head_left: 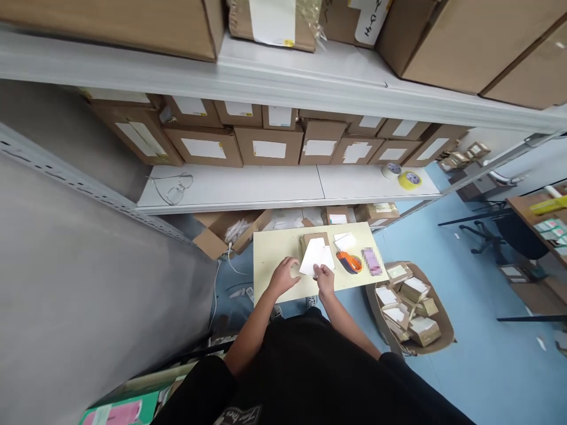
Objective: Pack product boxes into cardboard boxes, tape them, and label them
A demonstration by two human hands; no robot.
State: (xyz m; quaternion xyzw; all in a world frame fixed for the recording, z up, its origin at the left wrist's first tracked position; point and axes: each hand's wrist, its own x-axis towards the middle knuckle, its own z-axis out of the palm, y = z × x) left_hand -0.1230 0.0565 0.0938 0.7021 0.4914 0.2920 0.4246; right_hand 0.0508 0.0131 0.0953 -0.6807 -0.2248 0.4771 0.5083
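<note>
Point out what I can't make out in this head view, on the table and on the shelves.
All in the head view:
- Right hand: some fingers hidden by the white sheet it holds.
- Small carton: partly covered by that sheet.
- Pink item: details masked by pixelation.
- Shelf-box labels: any print too small to read.
- Large upper carton: cut off by the top edge.
</note>
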